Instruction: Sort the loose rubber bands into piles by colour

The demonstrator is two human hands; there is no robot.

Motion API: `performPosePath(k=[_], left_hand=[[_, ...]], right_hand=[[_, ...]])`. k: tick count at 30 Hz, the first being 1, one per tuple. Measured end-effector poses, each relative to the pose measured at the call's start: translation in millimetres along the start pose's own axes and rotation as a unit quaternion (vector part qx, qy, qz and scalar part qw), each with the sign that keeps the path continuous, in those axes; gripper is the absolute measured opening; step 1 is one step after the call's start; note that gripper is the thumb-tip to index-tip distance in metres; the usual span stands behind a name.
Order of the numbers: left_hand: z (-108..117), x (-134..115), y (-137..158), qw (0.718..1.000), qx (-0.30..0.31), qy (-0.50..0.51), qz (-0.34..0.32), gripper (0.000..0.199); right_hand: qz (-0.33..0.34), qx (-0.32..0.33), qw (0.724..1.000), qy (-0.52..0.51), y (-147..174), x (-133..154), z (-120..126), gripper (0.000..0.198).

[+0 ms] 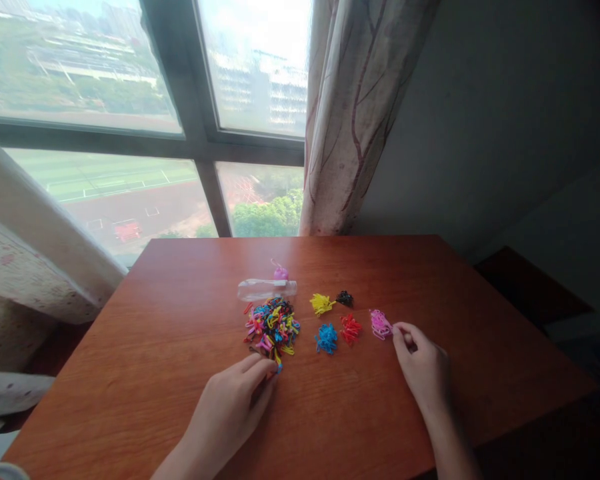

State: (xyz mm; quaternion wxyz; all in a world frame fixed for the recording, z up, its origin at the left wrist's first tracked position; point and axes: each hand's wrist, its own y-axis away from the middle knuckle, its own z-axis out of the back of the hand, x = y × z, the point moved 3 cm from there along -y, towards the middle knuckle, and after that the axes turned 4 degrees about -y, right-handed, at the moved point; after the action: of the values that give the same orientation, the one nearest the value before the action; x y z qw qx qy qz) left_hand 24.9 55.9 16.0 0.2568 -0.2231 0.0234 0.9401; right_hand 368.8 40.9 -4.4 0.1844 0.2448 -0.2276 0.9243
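Note:
A mixed heap of small coloured rubber bands (273, 325) lies near the middle of the table. At its near edge my left hand (237, 397) is closed in a pinch, with a blue rubber band (279, 367) at the fingertips. To the right are sorted piles: yellow bands (322, 305), black bands (345, 298), blue bands (326, 339) and red bands (351, 329). Farthest right is a pile of pink bands (379, 324). My right hand (423, 363) pinches at this pile's right edge, its fingertips on a pink band.
Behind the heap a clear plastic bottle (263, 289) lies on its side, with a purple-pink cap (281, 273) behind it. The brown wooden table (145, 333) ends at a window with curtains (353, 133). A dark wall stands at the right.

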Motion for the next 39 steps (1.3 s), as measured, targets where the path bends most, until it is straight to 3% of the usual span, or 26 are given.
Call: performPosePath(k=[9, 14, 18, 23, 31, 39], left_hand=[[-1, -3, -1, 1.0, 0.005, 0.008, -0.006, 0.024], [-2, -9, -6, 0.999, -0.007, -0.025, -0.034, 0.022], [3, -21, -19, 0.996, -0.008, -0.066, -0.065, 0.021], [7, -40, -46, 0.984, 0.047, -0.141, -0.099, 0.021], [-4, -62, -79, 0.963, 0.09, -0.202, -0.153, 0.011], [-8, -63, -79, 0.965, 0.094, -0.199, -0.139, 0.012]], right_hand=[[0.011, -0.01, 1.0, -0.011, 1, 7, 5, 0.039], [0.04, -0.016, 0.998, -0.047, 10, 25, 2, 0.037], [0.079, 0.021, 0.99, -0.116, 27, 52, -10, 0.029], [0.104, 0.099, 0.975, -0.172, 51, 75, -29, 0.024], [0.101, 0.141, 0.964, -0.201, 57, 75, -35, 0.022], [0.1, 0.142, 0.963, -0.206, 57, 75, -35, 0.02]])
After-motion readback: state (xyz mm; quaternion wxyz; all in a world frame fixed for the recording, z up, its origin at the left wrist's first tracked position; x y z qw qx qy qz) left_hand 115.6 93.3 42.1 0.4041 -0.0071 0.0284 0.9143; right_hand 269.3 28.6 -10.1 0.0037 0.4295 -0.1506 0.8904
